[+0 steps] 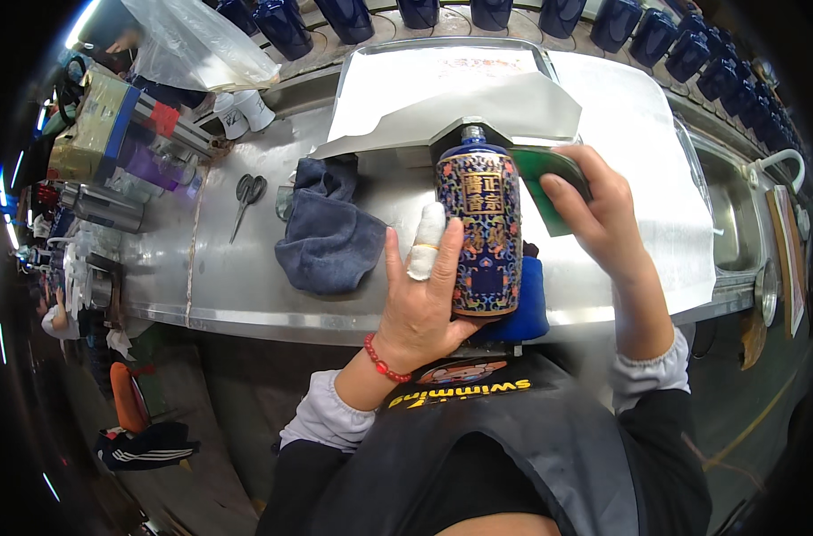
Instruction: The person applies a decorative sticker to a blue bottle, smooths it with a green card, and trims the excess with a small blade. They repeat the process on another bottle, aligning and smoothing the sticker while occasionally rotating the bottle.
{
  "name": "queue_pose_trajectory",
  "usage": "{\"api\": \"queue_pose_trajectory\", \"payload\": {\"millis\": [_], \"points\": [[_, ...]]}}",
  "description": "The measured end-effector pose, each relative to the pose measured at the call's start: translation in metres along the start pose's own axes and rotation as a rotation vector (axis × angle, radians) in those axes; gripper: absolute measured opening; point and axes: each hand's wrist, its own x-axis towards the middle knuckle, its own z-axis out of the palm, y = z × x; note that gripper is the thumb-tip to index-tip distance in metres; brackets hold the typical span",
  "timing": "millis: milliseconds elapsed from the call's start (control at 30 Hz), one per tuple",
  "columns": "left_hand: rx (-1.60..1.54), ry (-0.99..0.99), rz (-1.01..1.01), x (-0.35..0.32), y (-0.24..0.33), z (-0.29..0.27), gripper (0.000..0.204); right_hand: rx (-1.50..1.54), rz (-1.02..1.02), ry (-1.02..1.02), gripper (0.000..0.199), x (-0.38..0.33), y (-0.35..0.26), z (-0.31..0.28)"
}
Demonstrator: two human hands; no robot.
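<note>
Frame centre: patterned blue bottle [485, 246], left hand [421, 311] gripping its lower side, apparently to steady it; right of centre, right hand [603, 207] pinches green scraper [554, 214], likely leaving its edge free

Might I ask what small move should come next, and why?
Probably stroke the flat green tool across the patterned bottle: the right hand holds it beside the bottle's shoulder, while the left hand braces the bottle's lower side.
</note>
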Motion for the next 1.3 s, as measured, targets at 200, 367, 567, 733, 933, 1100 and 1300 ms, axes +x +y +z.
{"api": "queue_pose_trajectory", "payload": {"millis": [200,367,567,733,933,1100,1300], "points": [[-0.21,0.016,-0.123,-0.012,-0.015,0.008,0.114,0.208,0.113,0.032,0.046,-0.061,0.016,0.016],[0.095,0.081,0.036,-0.009,-0.005,0.005,0.106,0.074,-0.073,-0.088,0.062,-0.087,0.01,0.028],[0.154,0.054,0.119,-0.004,0.0,0.002,0.08,-0.024,-0.122,-0.164,0.08,-0.1,0.0,0.037],[0.194,0.057,0.139,-0.002,0.001,0.001,0.066,-0.046,-0.173,-0.115,0.082,-0.101,0.006,0.045],[0.251,-0.038,0.237,0.002,0.002,-0.01,0.047,-0.053,-0.186,-0.064,0.076,-0.099,0.003,0.047],[-0.047,-0.02,0.185,0.018,-0.007,-0.027,0.091,-0.037,-0.178,-0.109,0.077,-0.097,0.001,0.043],[0.198,-0.048,0.134,0.05,-0.013,-0.023,0.104,-0.017,-0.181,-0.124,0.08,-0.097,0.002,0.041]]}}
